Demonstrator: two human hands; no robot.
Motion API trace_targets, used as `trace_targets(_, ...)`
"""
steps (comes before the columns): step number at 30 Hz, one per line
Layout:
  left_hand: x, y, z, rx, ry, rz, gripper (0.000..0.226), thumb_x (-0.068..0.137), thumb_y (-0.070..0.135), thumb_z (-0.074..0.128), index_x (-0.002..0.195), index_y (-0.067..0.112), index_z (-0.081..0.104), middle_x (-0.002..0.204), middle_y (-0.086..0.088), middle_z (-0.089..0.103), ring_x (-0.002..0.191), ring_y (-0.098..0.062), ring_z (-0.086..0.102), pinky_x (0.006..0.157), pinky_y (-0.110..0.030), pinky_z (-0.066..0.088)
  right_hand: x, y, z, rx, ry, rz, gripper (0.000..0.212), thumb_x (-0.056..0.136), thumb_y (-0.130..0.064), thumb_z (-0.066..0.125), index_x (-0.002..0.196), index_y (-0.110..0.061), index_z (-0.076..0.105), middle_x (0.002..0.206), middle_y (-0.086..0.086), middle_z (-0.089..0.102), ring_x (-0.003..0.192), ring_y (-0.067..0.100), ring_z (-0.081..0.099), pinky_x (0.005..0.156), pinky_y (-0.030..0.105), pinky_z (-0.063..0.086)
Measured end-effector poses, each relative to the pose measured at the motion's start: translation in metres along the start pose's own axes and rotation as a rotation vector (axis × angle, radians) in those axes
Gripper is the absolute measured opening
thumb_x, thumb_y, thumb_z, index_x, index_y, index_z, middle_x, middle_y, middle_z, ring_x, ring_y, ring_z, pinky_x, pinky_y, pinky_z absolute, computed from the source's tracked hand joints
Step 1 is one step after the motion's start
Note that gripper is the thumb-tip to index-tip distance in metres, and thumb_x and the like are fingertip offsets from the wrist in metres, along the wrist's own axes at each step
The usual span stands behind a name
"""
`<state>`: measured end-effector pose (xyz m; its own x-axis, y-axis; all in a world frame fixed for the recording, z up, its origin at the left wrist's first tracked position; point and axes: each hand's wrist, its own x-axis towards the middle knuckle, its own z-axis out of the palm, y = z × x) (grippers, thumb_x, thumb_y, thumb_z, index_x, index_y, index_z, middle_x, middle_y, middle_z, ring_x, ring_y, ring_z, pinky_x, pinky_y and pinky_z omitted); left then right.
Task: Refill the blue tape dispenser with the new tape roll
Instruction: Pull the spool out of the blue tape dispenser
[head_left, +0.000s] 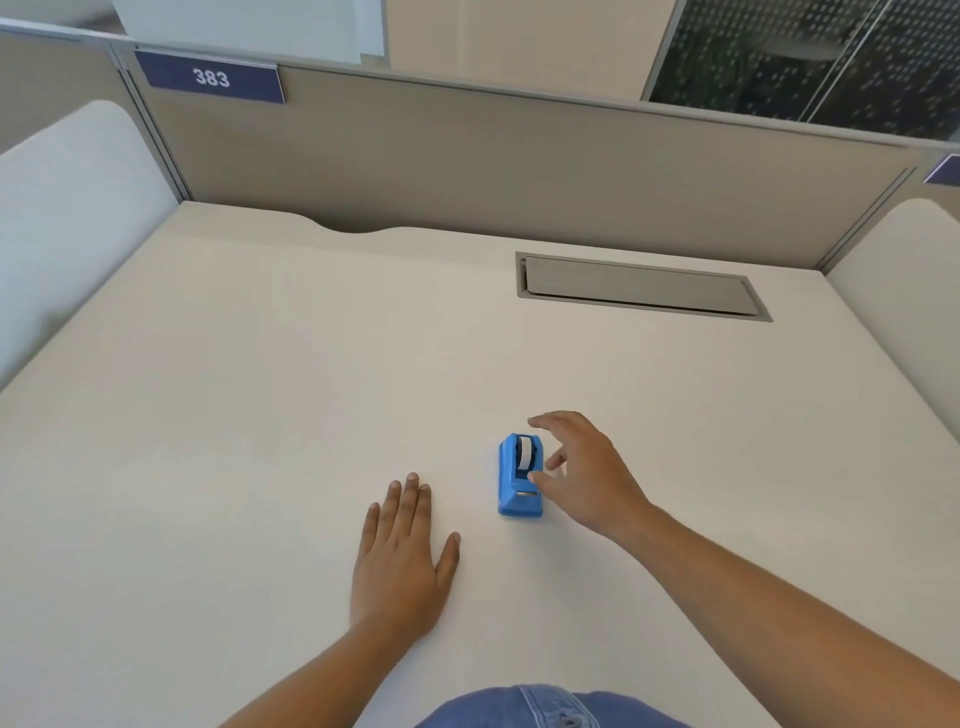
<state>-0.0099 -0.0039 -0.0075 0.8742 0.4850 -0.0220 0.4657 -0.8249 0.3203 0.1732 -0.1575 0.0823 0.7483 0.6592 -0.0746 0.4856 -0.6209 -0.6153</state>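
While lying flat on the table (208, 415), left hand (400, 561) near, grip released. Just right and farther, blue tape dispenser (521, 475) with tape roll (527, 451) inside. Right hand (582, 475) beside it, fingers spread, grip released.

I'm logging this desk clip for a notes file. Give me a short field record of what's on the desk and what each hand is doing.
surface: desk, pale
dispenser: blue tape dispenser, upright, white tape roll seated in it
left hand: left hand flat on desk, apart from dispenser
right hand: right hand open beside dispenser, thumb near its side; contact unclear
desk hatch: closed cable flap behind
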Motion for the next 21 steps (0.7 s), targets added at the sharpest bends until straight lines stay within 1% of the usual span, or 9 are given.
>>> trace_targets(4, 0.001, -0.001, 0.002, 0.005, -0.002, -0.004, 0.075, 0.092, 0.059, 0.008, 0.155, 0.018, 0.002, 0.163, 0.004, -0.004, 0.148, -0.013, -0.011, 0.119, -0.034, -0.009, 0.018, -0.008, 0.001, -0.119, -0.100, -0.058, 0.055, 0.078, -0.018, 0.073, 0.127, -0.034, 0.054, 0.128, -0.018, 0.045, 0.085, 0.007, 0.060, 0.082, 0.024, 0.049)
trace_targets(8, 0.002, -0.002, 0.003, -0.003, -0.009, -0.011, 0.075, 0.092, 0.059, 0.009, 0.155, 0.019, 0.002, 0.163, 0.005, -0.005, 0.148, -0.012, -0.011, 0.119, -0.034, -0.009, 0.027, -0.011, 0.001, -0.210, -0.178, -0.054, 0.041, 0.078, -0.019, 0.073, 0.116, -0.030, 0.060, 0.121, -0.013, 0.049, 0.088, 0.014, 0.059, 0.081, 0.034, 0.054)
trace_targets(11, 0.002, -0.002, 0.004, 0.003, -0.010, -0.007, 0.075, 0.092, 0.060, 0.009, 0.155, 0.019, 0.005, 0.163, 0.005, -0.005, 0.149, -0.013, -0.010, 0.119, -0.033, -0.011, 0.031, -0.012, 0.001, -0.260, -0.204, -0.044, 0.035, 0.079, -0.017, 0.070, 0.111, -0.026, 0.061, 0.115, -0.009, 0.052, 0.089, 0.018, 0.059, 0.080, 0.037, 0.054)
trace_targets(15, 0.005, 0.001, 0.000, -0.026, -0.020, -0.026, 0.079, 0.090, 0.063, 0.014, 0.154, 0.018, 0.013, 0.164, 0.003, 0.004, 0.149, -0.013, -0.007, 0.119, -0.033, -0.010, 0.036, -0.014, 0.001, -0.294, -0.218, -0.052, 0.029, 0.081, -0.010, 0.062, 0.107, -0.022, 0.061, 0.104, -0.002, 0.056, 0.089, 0.020, 0.057, 0.079, 0.038, 0.052)
trace_targets(17, 0.014, 0.008, -0.006, -0.090, -0.043, -0.016, 0.084, 0.086, 0.068, 0.021, 0.154, 0.019, 0.016, 0.164, 0.004, 0.008, 0.149, -0.012, -0.003, 0.120, -0.034, -0.008, 0.038, -0.015, 0.001, -0.301, -0.218, -0.053, 0.026, 0.081, -0.009, 0.062, 0.105, -0.021, 0.061, 0.099, -0.001, 0.057, 0.088, 0.020, 0.055, 0.078, 0.037, 0.052)
trace_targets(19, 0.028, 0.021, -0.015, -0.185, -0.066, 0.055, 0.089, 0.082, 0.070, 0.036, 0.153, 0.022, 0.014, 0.164, 0.006, 0.010, 0.149, -0.009, 0.003, 0.120, -0.032, -0.003, 0.039, -0.016, 0.001, -0.305, -0.220, -0.053, 0.024, 0.081, -0.008, 0.062, 0.102, -0.021, 0.060, 0.095, -0.001, 0.058, 0.086, 0.020, 0.055, 0.076, 0.037, 0.052)
trace_targets(21, 0.045, 0.039, -0.024, -0.312, -0.084, 0.123, 0.098, 0.075, 0.069, 0.053, 0.153, 0.028, 0.010, 0.162, 0.011, 0.014, 0.147, -0.006, 0.010, 0.119, -0.028, 0.007, 0.040, -0.018, 0.001, -0.306, -0.224, -0.053, 0.023, 0.080, -0.008, 0.063, 0.099, -0.021, 0.059, 0.091, -0.001, 0.059, 0.083, 0.020, 0.056, 0.075, 0.038, 0.053)
